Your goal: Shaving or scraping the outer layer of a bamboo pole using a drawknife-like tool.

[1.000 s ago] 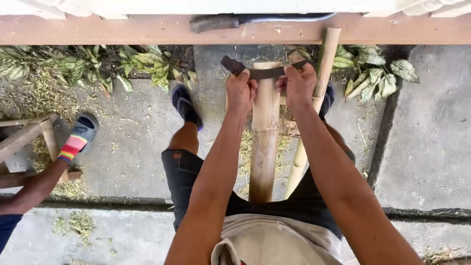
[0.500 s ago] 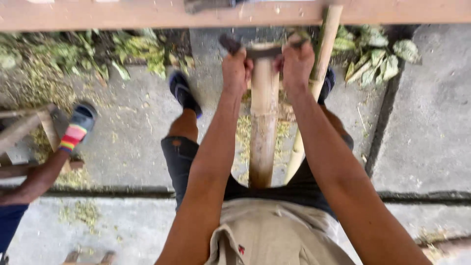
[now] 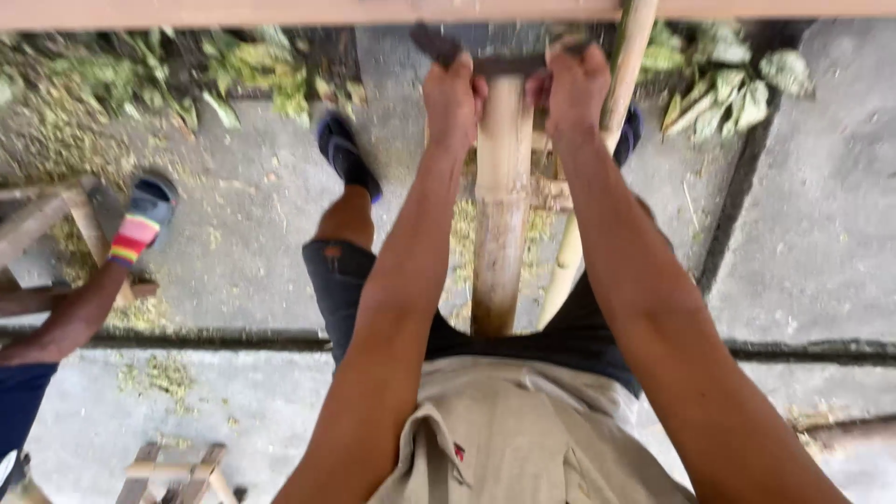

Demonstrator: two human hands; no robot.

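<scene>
We grip a two-handled drawknife [image 3: 504, 63]: left hand [image 3: 453, 98] and right hand [image 3: 574, 89] fisted, blade across the far bamboo pole [image 3: 501, 205].

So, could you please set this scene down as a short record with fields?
left hand: shut on one handle of the two-handled blade
right hand: shut on the other handle
blade: lies across the far end of the bamboo pole
pole: runs from the lap away from the person
second pole: thinner, slanted to the right
ground: concrete slabs, green leaves
nearby: another person's foot in a striped sandal
</scene>
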